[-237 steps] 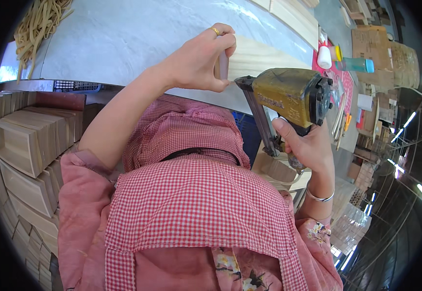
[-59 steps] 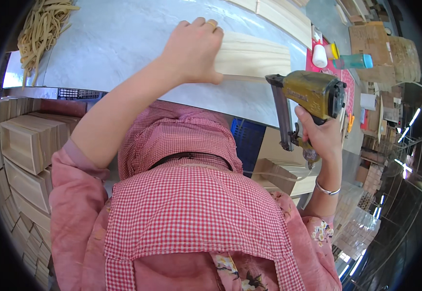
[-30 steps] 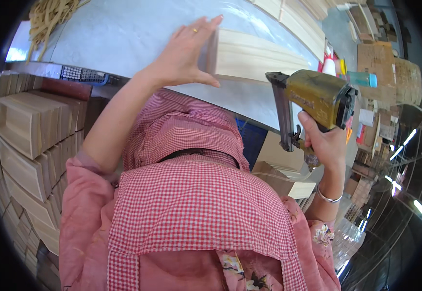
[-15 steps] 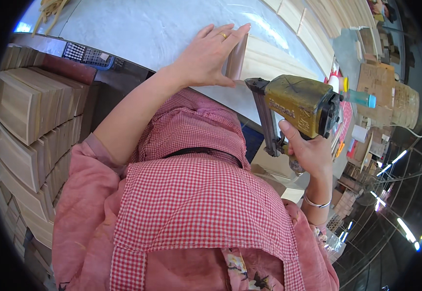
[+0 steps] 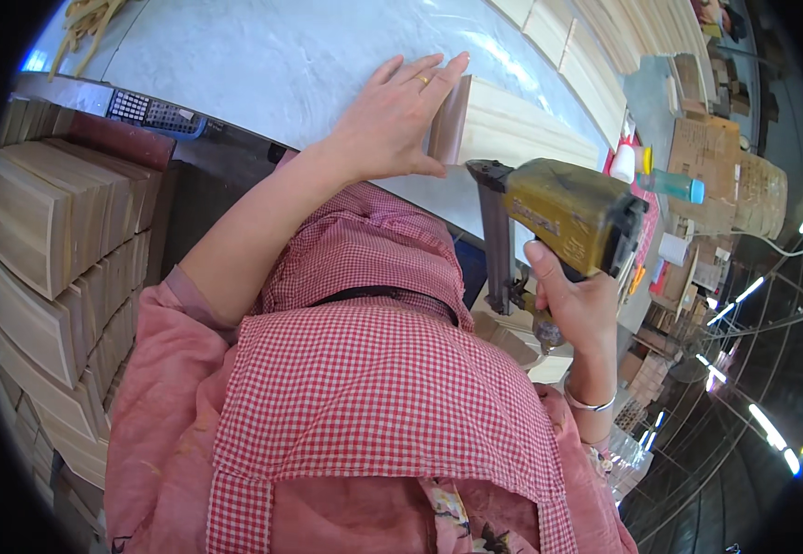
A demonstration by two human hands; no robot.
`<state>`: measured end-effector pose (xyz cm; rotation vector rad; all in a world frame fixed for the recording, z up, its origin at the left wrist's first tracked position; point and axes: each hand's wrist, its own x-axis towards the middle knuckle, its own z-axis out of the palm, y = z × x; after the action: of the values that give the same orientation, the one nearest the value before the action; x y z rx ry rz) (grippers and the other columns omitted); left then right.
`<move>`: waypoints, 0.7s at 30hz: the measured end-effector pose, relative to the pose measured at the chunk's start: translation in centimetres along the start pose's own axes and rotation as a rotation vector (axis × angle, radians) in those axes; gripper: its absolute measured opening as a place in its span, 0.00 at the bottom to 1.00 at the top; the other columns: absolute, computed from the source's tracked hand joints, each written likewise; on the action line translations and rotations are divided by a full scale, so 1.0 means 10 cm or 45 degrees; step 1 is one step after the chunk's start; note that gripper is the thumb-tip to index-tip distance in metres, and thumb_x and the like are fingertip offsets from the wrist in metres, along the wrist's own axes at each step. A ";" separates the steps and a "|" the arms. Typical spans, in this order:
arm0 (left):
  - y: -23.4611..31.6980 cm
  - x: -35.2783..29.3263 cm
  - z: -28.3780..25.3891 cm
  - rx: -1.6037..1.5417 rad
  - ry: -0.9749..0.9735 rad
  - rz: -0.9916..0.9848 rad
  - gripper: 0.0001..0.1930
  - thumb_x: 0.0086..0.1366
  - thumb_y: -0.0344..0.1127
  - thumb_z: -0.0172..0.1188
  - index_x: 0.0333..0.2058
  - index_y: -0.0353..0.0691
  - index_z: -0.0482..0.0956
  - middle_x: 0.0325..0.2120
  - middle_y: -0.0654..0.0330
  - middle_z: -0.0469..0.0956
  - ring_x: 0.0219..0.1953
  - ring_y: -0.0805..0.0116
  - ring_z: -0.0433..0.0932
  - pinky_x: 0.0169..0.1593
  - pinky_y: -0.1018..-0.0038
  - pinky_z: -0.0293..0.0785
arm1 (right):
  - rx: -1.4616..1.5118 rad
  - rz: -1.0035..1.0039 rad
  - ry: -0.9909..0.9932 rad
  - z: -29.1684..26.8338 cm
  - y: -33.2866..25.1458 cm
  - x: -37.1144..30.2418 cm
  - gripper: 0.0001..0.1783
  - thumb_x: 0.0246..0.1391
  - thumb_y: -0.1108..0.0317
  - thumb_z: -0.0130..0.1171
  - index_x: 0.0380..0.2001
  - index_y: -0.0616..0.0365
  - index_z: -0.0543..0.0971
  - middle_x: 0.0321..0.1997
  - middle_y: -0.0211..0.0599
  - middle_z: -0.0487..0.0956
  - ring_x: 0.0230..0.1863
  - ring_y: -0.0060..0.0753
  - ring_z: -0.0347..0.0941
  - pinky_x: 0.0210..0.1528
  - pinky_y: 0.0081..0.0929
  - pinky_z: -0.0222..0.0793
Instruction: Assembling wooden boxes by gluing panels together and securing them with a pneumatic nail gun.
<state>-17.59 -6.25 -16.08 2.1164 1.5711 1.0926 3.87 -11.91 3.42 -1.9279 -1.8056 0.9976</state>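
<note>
On the pale marbled tabletop (image 5: 235, 65), a brown wooden strip (image 5: 448, 125) stands against the end of light wooden boards (image 5: 521, 125). My left hand (image 5: 388, 115) spans the strip, thumb at its near end and fingers over its far end. My right hand (image 5: 581, 309) is wrapped round the grip of a worn yellow-and-black nail gun (image 5: 563, 208). The gun's nose is beside the strip's near end, close to my left thumb. Whether it touches the wood I cannot tell. The fingers around the grip are mostly hidden.
Stacked wooden panels (image 5: 32, 217) rise at the left, below the table edge. A blue plastic basket (image 5: 166, 115) sits under that edge. Tan bands (image 5: 83, 32) lie far left. More light boards (image 5: 586, 74), a blue-capped bottle (image 5: 669, 183) and a cardboard box (image 5: 711, 162) are at the right.
The nail gun's body has dropped slightly and tilted, with its nose still near the strip's near end. My left hand keeps its place on the strip. The whole view has shifted a little.
</note>
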 end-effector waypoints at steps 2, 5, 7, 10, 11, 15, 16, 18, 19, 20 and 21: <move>0.00 0.00 -0.01 -0.012 -0.025 -0.017 0.65 0.38 0.48 0.82 0.72 0.40 0.51 0.71 0.59 0.61 0.71 0.61 0.61 0.75 0.57 0.49 | -0.045 -0.094 0.001 -0.03 -0.04 0.06 0.18 0.54 0.69 0.73 0.44 0.65 0.79 0.28 0.33 0.80 0.18 0.19 0.68 0.18 0.18 0.63; 0.01 -0.02 0.00 -0.018 -0.025 -0.038 0.65 0.38 0.48 0.82 0.72 0.40 0.52 0.71 0.59 0.61 0.71 0.61 0.60 0.75 0.58 0.49 | -0.101 0.039 -0.032 -0.01 -0.24 0.18 0.19 0.53 0.69 0.73 0.44 0.65 0.79 0.29 0.33 0.81 0.19 0.20 0.70 0.19 0.19 0.64; 0.01 -0.02 -0.01 -0.027 -0.032 -0.051 0.64 0.38 0.48 0.82 0.72 0.40 0.52 0.71 0.59 0.61 0.71 0.61 0.60 0.75 0.58 0.49 | -0.153 0.177 -0.055 0.00 -0.36 0.27 0.19 0.53 0.68 0.73 0.45 0.64 0.79 0.30 0.34 0.82 0.20 0.21 0.71 0.20 0.20 0.66; 0.00 -0.02 -0.01 -0.010 -0.004 -0.037 0.63 0.40 0.49 0.81 0.71 0.39 0.53 0.67 0.56 0.66 0.71 0.60 0.60 0.74 0.57 0.49 | -0.217 0.018 -0.068 0.01 -0.32 0.34 0.16 0.56 0.63 0.72 0.38 0.64 0.80 0.22 0.30 0.77 0.17 0.20 0.68 0.19 0.18 0.64; 0.00 -0.03 -0.01 -0.003 0.006 -0.025 0.62 0.40 0.50 0.81 0.71 0.38 0.54 0.65 0.55 0.68 0.71 0.59 0.61 0.74 0.57 0.50 | -0.246 -0.057 -0.072 0.02 -0.30 0.35 0.15 0.57 0.61 0.71 0.35 0.63 0.81 0.19 0.28 0.75 0.15 0.19 0.67 0.18 0.17 0.62; 0.00 -0.02 -0.01 0.017 0.001 -0.019 0.61 0.41 0.51 0.80 0.70 0.38 0.55 0.64 0.53 0.70 0.71 0.59 0.61 0.73 0.56 0.50 | -0.316 0.001 -0.086 -0.01 -0.38 0.40 0.17 0.58 0.58 0.71 0.32 0.63 0.81 0.15 0.26 0.73 0.14 0.18 0.65 0.17 0.17 0.61; 0.01 -0.02 0.00 0.024 -0.004 -0.021 0.61 0.41 0.51 0.80 0.70 0.38 0.55 0.64 0.53 0.70 0.71 0.59 0.60 0.73 0.57 0.50 | -0.337 0.066 -0.090 -0.02 -0.41 0.41 0.17 0.57 0.58 0.71 0.32 0.63 0.81 0.15 0.26 0.73 0.13 0.18 0.65 0.17 0.17 0.61; 0.01 -0.01 0.00 0.030 -0.011 -0.018 0.61 0.42 0.51 0.80 0.70 0.38 0.55 0.64 0.53 0.70 0.71 0.59 0.60 0.73 0.57 0.50 | -0.358 0.134 -0.090 -0.03 -0.41 0.43 0.17 0.57 0.57 0.71 0.32 0.63 0.81 0.15 0.26 0.73 0.13 0.18 0.65 0.17 0.17 0.61; 0.00 -0.01 0.00 0.028 -0.012 -0.022 0.61 0.42 0.52 0.80 0.70 0.38 0.55 0.64 0.53 0.70 0.71 0.59 0.60 0.73 0.57 0.50 | -0.377 0.075 -0.099 -0.03 -0.40 0.45 0.17 0.57 0.57 0.71 0.32 0.63 0.81 0.15 0.26 0.73 0.13 0.18 0.65 0.17 0.16 0.61; 0.00 -0.02 0.00 0.027 -0.013 -0.025 0.61 0.42 0.52 0.80 0.70 0.38 0.55 0.64 0.54 0.70 0.71 0.59 0.60 0.74 0.57 0.50 | -0.395 0.016 -0.108 -0.04 -0.38 0.48 0.17 0.57 0.57 0.71 0.32 0.63 0.81 0.15 0.26 0.73 0.13 0.18 0.64 0.17 0.16 0.60; 0.00 -0.02 0.00 0.028 -0.014 -0.028 0.61 0.42 0.52 0.80 0.70 0.38 0.55 0.64 0.54 0.69 0.71 0.59 0.59 0.74 0.57 0.50 | -0.412 -0.044 -0.117 -0.05 -0.36 0.49 0.17 0.56 0.58 0.72 0.32 0.63 0.81 0.15 0.26 0.73 0.13 0.18 0.64 0.16 0.16 0.60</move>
<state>-17.61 -6.40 -16.21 2.1106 1.6044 1.0598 1.31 -6.51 4.78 -2.0516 -2.1570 0.8368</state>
